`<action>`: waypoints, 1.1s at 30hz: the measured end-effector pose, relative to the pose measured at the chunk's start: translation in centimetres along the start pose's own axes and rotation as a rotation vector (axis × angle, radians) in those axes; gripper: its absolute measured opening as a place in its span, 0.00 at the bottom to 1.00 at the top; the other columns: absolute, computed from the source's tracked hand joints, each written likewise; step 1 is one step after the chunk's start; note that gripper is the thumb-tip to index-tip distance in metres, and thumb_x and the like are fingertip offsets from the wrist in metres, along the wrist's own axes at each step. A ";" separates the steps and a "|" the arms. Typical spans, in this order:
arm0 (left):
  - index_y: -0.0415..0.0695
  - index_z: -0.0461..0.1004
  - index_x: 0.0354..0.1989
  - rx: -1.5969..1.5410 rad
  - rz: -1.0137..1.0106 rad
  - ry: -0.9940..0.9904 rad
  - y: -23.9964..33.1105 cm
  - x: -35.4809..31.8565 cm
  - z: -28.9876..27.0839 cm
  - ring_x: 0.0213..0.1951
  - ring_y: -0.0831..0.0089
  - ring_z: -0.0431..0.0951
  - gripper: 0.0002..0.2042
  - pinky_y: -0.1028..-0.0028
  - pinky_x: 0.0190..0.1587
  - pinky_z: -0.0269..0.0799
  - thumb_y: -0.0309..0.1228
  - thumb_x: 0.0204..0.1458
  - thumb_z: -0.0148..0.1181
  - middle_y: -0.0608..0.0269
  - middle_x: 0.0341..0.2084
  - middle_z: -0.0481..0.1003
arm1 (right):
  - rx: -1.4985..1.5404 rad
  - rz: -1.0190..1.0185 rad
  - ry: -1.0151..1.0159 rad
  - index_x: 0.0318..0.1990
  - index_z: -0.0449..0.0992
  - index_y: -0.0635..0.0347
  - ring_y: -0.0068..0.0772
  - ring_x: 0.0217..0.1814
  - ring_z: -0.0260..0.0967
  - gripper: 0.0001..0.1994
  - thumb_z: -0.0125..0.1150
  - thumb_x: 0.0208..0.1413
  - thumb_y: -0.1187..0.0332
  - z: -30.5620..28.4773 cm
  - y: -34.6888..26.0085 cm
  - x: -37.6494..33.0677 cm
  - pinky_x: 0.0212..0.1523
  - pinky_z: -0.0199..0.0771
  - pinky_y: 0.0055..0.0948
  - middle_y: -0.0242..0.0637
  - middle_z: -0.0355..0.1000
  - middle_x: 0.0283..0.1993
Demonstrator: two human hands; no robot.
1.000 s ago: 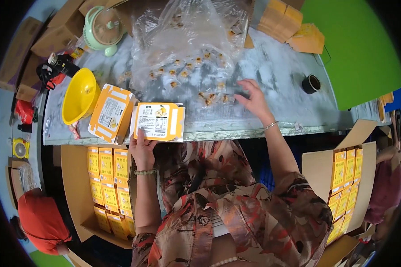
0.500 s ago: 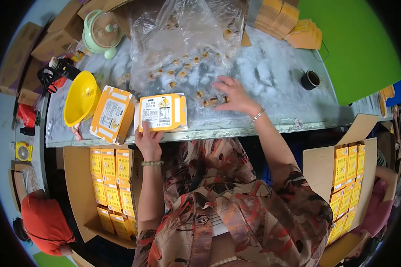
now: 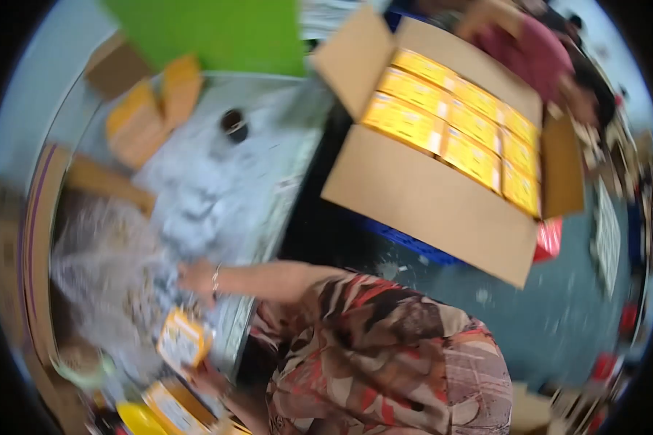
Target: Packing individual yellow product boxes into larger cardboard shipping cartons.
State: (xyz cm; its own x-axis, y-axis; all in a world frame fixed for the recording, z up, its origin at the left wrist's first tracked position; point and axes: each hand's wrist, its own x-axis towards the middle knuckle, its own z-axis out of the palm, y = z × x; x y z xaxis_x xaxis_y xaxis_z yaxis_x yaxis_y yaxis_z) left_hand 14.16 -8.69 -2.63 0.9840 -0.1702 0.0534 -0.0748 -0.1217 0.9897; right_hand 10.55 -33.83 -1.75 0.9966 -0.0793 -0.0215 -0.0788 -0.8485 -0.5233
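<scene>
My left hand (image 3: 209,380), at the lower left and blurred, grips a small orange-and-white carton (image 3: 183,339) by its near edge. My right hand (image 3: 197,279) reaches down to the tabletop beside small clear-wrapped pieces (image 3: 168,290); motion smears its fingers, so what they hold is unclear. A large clear plastic bag (image 3: 101,246) spreads out beyond both hands, with more wrapped pieces around its mouth. Another orange-and-white carton (image 3: 174,409) lies next to my left hand, partly cut off by the lower edge.
A big cardboard box (image 3: 428,203) packed with yellow cartons stands beside the table at the right. On the table (image 3: 196,181) are a dark cup (image 3: 233,126) and stacked orange card blanks (image 3: 138,123). A yellow bowl (image 3: 139,420) sits lower left. A person in pink (image 3: 537,58) is behind the box.
The view has swung round to the right, bringing the packed box to the upper right and the table to the left. My left hand keeps hold of the small carton.
</scene>
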 end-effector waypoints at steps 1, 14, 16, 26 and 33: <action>0.24 0.61 0.40 -0.081 0.115 -0.070 1.3 -0.1 2.2 0.37 0.55 0.69 0.22 0.66 0.39 0.68 0.36 0.46 0.49 0.41 0.36 0.66 | -0.044 0.034 -0.007 0.43 0.62 0.51 0.38 0.40 0.61 0.42 0.70 0.06 0.55 -0.6 0.5 -0.7 0.35 0.65 0.32 0.43 0.54 0.45; 0.37 0.59 0.41 1.557 0.992 -0.270 -4.2 4.6 -3.4 0.24 0.60 0.69 0.21 0.68 0.23 0.66 0.41 0.45 0.44 0.57 0.25 0.67 | -0.059 0.178 0.081 0.43 0.65 0.44 0.35 0.37 0.64 0.40 0.70 0.08 0.57 -0.6 0.1 -3.1 0.32 0.64 0.31 0.37 0.51 0.48; 0.34 0.58 0.42 1.549 0.929 -0.256 -3.9 5.1 -2.4 0.21 0.60 0.69 0.26 0.68 0.21 0.66 0.45 0.42 0.48 0.56 0.21 0.68 | -0.053 0.180 0.060 0.42 0.66 0.42 0.35 0.38 0.64 0.38 0.70 0.09 0.56 -1.0 0.1 -3.6 0.32 0.64 0.31 0.36 0.51 0.48; 0.38 0.61 0.39 1.487 1.085 -0.252 -2.0 4.7 -0.3 0.20 0.62 0.68 0.23 0.69 0.20 0.65 0.46 0.43 0.47 0.56 0.21 0.67 | -0.084 0.236 0.055 0.39 0.67 0.42 0.33 0.43 0.60 0.36 0.70 0.09 0.55 -0.6 0.2 -3.9 0.33 0.64 0.29 0.34 0.51 0.47; 0.40 0.64 0.37 1.480 1.150 -0.256 -0.9 3.5 0.1 0.20 0.63 0.67 0.21 0.70 0.20 0.63 0.46 0.44 0.46 0.56 0.21 0.66 | -0.091 0.222 0.050 0.39 0.68 0.42 0.34 0.42 0.61 0.35 0.69 0.09 0.55 -0.3 0.5 -3.7 0.33 0.64 0.30 0.37 0.50 0.49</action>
State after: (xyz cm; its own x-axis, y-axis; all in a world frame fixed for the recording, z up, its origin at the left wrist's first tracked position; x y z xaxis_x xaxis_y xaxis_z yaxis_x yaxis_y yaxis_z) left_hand 17.68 -9.26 -3.30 0.3276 -0.8738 0.3593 -0.7853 -0.4633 -0.4107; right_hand 6.80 -34.17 -1.67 0.9525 -0.2928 -0.0838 -0.2995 -0.8510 -0.4315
